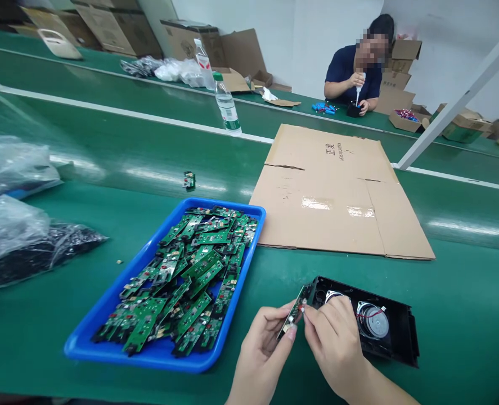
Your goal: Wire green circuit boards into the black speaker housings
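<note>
My left hand (266, 343) holds a narrow green circuit board (292, 315) on edge between thumb and fingers, just left of a black speaker housing (395, 346). The fingertips of my right hand (337, 337) are pinched at a small red and white part near the board's upper end; what exactly they grip is too small to tell. Two round speakers sit in the housing, the right one (373, 320) with red wires, the other partly behind my right hand. A blue tray (143, 360) heaped with green circuit boards (207, 270) stands to the left.
Flattened cardboard (337, 191) lies beyond the housing. A small board (189, 180) rests behind the tray. Plastic bags (34, 242) are at the left. Bottles (228, 107) stand farther back. Across the bench, a person (354, 73) works with a white tool near blue parts and boxes.
</note>
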`<state>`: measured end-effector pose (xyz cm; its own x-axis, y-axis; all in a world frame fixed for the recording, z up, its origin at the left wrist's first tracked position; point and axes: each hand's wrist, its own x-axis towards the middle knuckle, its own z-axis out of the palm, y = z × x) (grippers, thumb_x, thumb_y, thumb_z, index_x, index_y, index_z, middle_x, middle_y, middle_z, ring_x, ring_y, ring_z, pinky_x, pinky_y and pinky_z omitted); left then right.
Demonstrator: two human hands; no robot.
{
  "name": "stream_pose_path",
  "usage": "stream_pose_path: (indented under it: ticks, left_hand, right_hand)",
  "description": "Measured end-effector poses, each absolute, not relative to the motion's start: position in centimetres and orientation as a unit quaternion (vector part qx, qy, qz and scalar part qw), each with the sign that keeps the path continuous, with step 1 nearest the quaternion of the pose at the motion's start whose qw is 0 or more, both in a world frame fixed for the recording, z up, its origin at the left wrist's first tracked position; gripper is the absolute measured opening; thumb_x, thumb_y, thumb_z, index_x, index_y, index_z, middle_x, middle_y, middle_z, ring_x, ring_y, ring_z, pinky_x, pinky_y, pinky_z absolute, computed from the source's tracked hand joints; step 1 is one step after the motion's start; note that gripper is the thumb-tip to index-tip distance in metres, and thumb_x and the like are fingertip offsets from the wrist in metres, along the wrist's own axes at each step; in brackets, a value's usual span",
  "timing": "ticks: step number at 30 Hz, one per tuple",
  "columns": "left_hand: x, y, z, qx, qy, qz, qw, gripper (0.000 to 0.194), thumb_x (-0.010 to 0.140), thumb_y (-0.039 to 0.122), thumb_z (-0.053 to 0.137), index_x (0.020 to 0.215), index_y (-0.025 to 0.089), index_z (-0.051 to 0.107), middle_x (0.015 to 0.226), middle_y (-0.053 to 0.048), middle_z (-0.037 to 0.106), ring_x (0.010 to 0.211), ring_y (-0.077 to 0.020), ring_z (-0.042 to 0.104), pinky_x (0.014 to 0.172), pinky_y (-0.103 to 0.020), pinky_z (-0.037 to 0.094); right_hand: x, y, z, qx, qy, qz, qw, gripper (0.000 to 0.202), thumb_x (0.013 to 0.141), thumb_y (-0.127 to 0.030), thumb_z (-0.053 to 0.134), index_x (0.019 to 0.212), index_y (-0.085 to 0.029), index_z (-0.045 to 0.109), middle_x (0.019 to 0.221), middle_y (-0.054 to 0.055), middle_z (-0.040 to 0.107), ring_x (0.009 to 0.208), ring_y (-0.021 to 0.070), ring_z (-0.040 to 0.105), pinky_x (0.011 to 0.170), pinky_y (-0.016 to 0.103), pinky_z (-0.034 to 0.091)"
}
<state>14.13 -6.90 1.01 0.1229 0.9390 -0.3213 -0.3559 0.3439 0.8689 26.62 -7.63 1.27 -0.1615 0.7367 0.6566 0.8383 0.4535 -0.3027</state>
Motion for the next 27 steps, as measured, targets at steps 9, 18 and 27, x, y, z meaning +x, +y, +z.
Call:
stream_pose_path:
  ticks: [9,18,27]
  left_hand:
    - [12.8,-5.0,0.4,0.260,0.428,0.364,0.785,0.033,0.054,0.034,0.083,0.084,0.025,0.074,0.087,-0.006,0.074,0.083,-0.0208,0.069,0.073,-0.020,0.056]
    - [13.4,-6.2,0.6,0.267,0.456,0.431,0.731,0.028,0.052,0.027,0.084,0.078,0.023,0.074,0.077,-0.003,0.073,0.069,-0.0141,0.067,0.061,-0.013,0.054]
    - [12.8,-6.4,1.1,0.312,0.493,0.287,0.760,0.051,0.053,0.036,0.082,0.097,0.015,0.066,0.089,-0.012,0.071,0.085,-0.0294,0.067,0.070,-0.030,0.055]
  right_hand:
    - [27.7,-8.0,1.1,-0.475,-0.800,-0.053,0.364,0.018,0.088,-0.002,0.041,0.095,-0.002,0.057,0.067,0.006,0.051,0.064,0.0146,0.036,0.058,0.031,0.028]
    - [27.6,-7.7,1.3,-0.458,-0.815,-0.060,0.350,0.019,0.089,-0.004,0.040,0.088,-0.003,0.059,0.061,0.005,0.047,0.061,0.0145,0.035,0.055,0.031,0.024]
    - [33.9,-11.4,3.0,-0.628,-0.687,0.107,0.349,0.015,0.095,-0.020,0.041,0.090,-0.015,0.054,0.080,0.002,0.058,0.071,0.0117,0.051,0.063,0.023,0.040]
